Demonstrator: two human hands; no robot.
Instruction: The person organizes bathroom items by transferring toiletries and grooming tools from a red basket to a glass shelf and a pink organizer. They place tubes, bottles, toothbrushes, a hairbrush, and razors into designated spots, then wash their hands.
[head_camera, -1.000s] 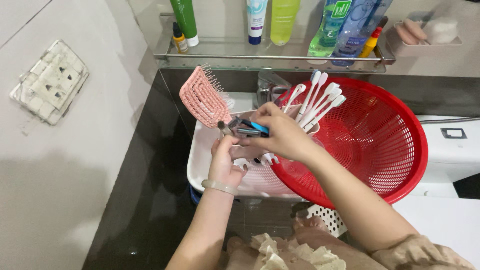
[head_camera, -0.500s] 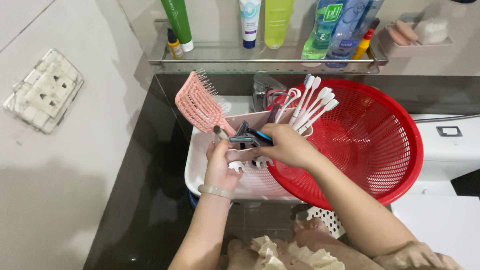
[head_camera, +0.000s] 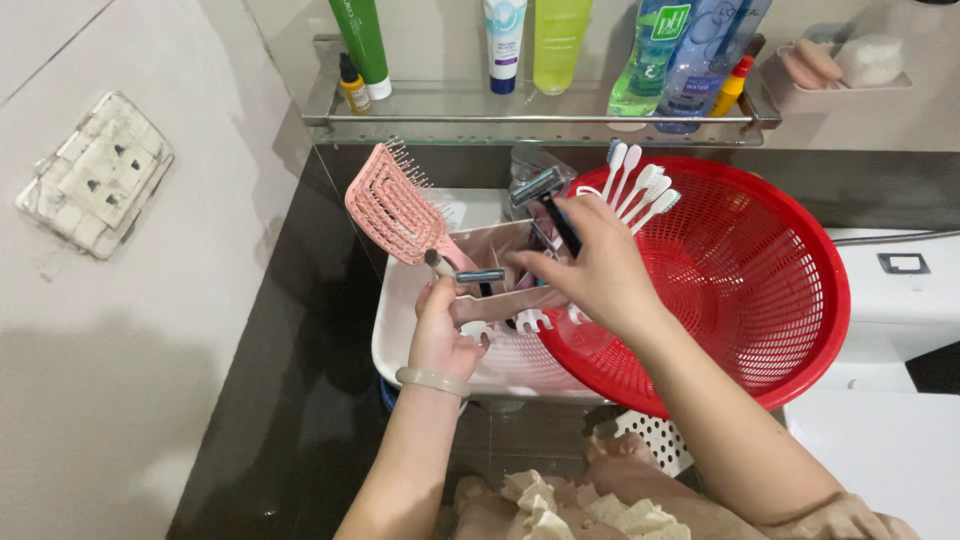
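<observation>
Head view shows your left hand (head_camera: 437, 335) gripping the near wall of the pale pink organiser (head_camera: 500, 300), fingers curled over its edge. Your right hand (head_camera: 598, 270) is closed around the dark handle of a razor (head_camera: 545, 195), which stands lifted above the organiser, head uppermost. A second razor (head_camera: 470, 273) lies across the organiser's left end, and a pink vented hairbrush (head_camera: 390, 205) sticks up from that same end. White toothbrushes (head_camera: 640, 190) fan out of the organiser's far right corner. The red colander (head_camera: 770, 280) lies just right of the organiser, overlapping it. A glass shelf (head_camera: 440, 105) of bottles runs beyond it.
</observation>
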